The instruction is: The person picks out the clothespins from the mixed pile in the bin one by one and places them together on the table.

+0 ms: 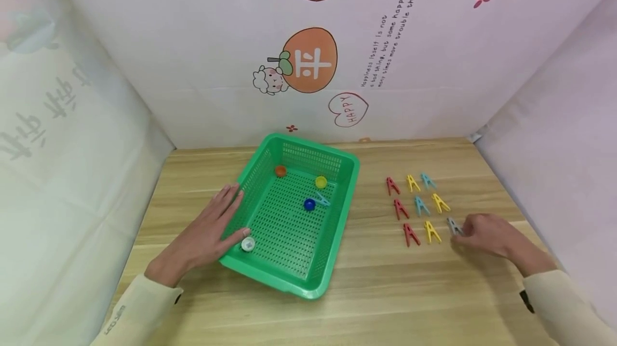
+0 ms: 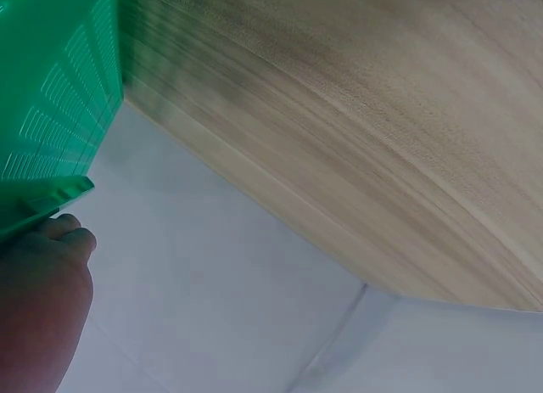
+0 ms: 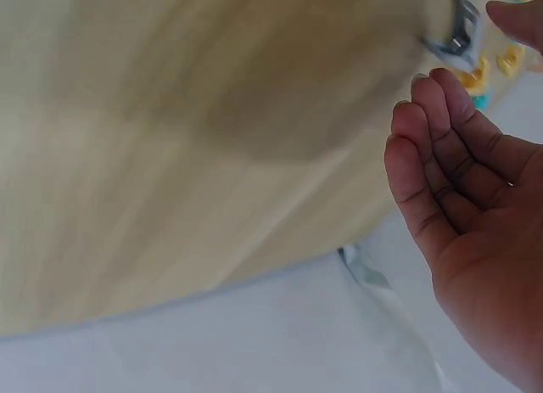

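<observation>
A green plastic basket [image 1: 332, 260] with slotted sides stands on the table, my left hand [image 1: 207, 228] resting at its left rim. The fingers lie fairly straight there, and the thumb reaches over the inside. In the left wrist view, part of that hand [image 2: 55, 266] shows close under the rim. My right hand [image 1: 491, 236] is at a grey clothespin [image 1: 454, 226] on the right. Seen from the right wrist, thumb and bent fingers [image 3: 424, 130] stand apart, with the grey clothespin [image 3: 461, 36] just beyond the gap. Red [image 1: 401, 209], yellow [image 1: 432, 232] and blue [image 1: 421, 205] clothespins lie left of it.
Inside the basket are an orange cap [image 1: 280, 171], a yellow cap [image 1: 321, 181], a blue cap [image 1: 309, 204], a white cap [image 1: 248, 244] and a light blue clothespin [image 1: 322, 199]. White printed sheets [image 1: 217, 67] enclose the wooden table [image 1: 385, 292] at the back and sides.
</observation>
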A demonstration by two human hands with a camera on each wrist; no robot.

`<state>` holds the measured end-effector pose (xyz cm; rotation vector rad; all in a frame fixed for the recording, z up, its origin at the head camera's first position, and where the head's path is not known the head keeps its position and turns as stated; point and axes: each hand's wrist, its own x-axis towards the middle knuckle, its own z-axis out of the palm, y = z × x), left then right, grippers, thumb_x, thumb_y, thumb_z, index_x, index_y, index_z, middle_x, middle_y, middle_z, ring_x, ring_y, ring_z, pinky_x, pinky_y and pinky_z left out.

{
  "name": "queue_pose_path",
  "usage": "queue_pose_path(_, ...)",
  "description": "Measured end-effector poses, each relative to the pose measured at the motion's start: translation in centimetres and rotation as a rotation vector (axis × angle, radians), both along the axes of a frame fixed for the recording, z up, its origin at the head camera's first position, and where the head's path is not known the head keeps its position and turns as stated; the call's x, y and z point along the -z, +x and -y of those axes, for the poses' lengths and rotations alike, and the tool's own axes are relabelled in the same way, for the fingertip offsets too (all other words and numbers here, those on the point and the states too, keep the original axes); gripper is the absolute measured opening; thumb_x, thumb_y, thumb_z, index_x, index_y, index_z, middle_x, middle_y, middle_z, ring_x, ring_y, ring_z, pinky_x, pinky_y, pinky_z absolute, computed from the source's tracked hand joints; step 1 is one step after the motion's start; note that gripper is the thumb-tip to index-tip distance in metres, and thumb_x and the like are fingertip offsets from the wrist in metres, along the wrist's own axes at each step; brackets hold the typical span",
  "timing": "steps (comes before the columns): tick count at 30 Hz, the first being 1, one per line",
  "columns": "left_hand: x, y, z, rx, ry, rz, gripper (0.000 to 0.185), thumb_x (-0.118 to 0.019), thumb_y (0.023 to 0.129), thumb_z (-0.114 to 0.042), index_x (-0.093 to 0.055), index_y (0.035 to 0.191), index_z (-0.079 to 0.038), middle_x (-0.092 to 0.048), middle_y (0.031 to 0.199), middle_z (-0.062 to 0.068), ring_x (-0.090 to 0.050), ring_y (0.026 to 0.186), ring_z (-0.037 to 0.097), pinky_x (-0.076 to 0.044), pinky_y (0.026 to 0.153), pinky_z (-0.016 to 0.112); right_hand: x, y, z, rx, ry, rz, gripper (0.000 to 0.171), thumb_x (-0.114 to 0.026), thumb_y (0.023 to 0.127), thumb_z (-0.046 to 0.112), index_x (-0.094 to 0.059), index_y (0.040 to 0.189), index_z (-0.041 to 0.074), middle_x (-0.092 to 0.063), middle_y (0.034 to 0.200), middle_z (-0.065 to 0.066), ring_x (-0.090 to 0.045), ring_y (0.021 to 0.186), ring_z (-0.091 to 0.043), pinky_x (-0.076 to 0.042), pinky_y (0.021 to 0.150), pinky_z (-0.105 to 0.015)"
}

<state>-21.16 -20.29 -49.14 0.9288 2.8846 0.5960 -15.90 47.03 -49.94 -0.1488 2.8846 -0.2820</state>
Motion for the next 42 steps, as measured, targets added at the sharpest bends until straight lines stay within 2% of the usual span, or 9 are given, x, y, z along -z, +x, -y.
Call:
queue_pose_path(4, -0.1, 0.1, 0.0, -0.007, -0.007, 0.001, 0.09, -0.057, 0.111, -0.052, -0.013, 0.176, -0.008, -0.005, 0.185, 0.012, -0.003, 0.172, 0.037, -0.007, 0.141, 0.046, -1.8, -0.8, 0.3, -0.009, -0.001, -0.041, 0.046, -0.078, 0.095, 0.042, -0.075, 0.101, -0.003, -0.077, 0.096, -0.01, -0.071, 0.082, -0.022, -0.061, 0.07, -0.043)
queue_pose_path(10, -0.2, 0.1, 0.0, -0.013, -0.002, 0.003, 0.09, -0.057, 0.111, -0.052, -0.014, 0.176, -0.007, -0.006, 0.185, 0.013, -0.004, 0.172, 0.038, -0.018, 0.137, 0.061, -5.3, -3.5, 2.8, -0.077, -0.005, -0.124, 0.044, -0.077, 0.095, 0.039, -0.076, 0.107, -0.003, -0.078, 0.102, -0.012, -0.073, 0.088, -0.024, -0.062, 0.076, -0.048)
queue_pose_path(17, 0.0, 0.1, -0.1, -0.01, -0.002, -0.008, 0.089, -0.056, 0.111, -0.051, -0.015, 0.175, -0.006, -0.006, 0.185, 0.013, -0.005, 0.172, 0.039, -0.018, 0.137, 0.061, -8.8, -6.9, 7.5, -0.183, 0.011, -0.185, 0.041, -0.076, 0.098, 0.037, -0.076, 0.11, -0.002, -0.077, 0.104, -0.012, -0.073, 0.092, -0.025, -0.063, 0.082, -0.052)
queue_pose_path(24, 0.0, 0.0, -0.1, -0.023, -0.01, 0.014, 0.09, -0.057, 0.111, -0.053, -0.013, 0.176, -0.009, -0.003, 0.186, 0.01, -0.002, 0.172, 0.035, -0.015, 0.139, 0.056, -11.7, -10.4, 13.5, -0.305, 0.059, -0.226, 0.038, -0.079, 0.096, 0.038, -0.076, 0.106, 0.001, -0.077, 0.102, -0.011, -0.074, 0.092, -0.026, -0.064, 0.083, -0.053)
queue_pose_path(28, 0.0, 0.0, 0.0, -0.02, -0.016, 0.009, 0.09, -0.056, 0.111, -0.054, -0.014, 0.176, -0.009, -0.003, 0.186, 0.009, -0.003, 0.172, 0.036, -0.016, 0.138, 0.058, -12.6, -12.1, 17.1, -0.366, 0.08, -0.226, 0.034, -0.079, 0.094, 0.037, -0.075, 0.103, 0.004, -0.075, 0.099, -0.008, -0.07, 0.089, -0.024, -0.063, 0.081, -0.049)
queue_pose_path(35, 0.0, 0.0, 0.0, 0.004, 0.011, -0.033, 0.087, -0.056, 0.112, -0.051, -0.018, 0.174, -0.004, -0.009, 0.184, 0.016, -0.008, 0.171, 0.042, -0.02, 0.135, 0.063, -13.4, -14.9, 22.8, -0.546, 0.125, -0.23, 0.032, -0.081, 0.094, 0.034, -0.075, 0.102, 0.004, -0.073, 0.097, -0.008, -0.065, 0.085, -0.023, -0.063, 0.079, -0.045)
queue_pose_path(42, 0.0, -0.1, 0.1, -0.008, -0.016, -0.002, 0.089, -0.055, 0.111, -0.054, -0.015, 0.175, -0.007, -0.005, 0.185, 0.011, -0.003, 0.172, 0.036, -0.017, 0.137, 0.06, -12.9, -16.8, 26.7, -0.693, 0.175, -0.213, 0.035, -0.078, 0.095, 0.036, -0.076, 0.109, 0.003, -0.075, 0.105, -0.01, -0.071, 0.091, -0.026, -0.066, 0.082, -0.046)
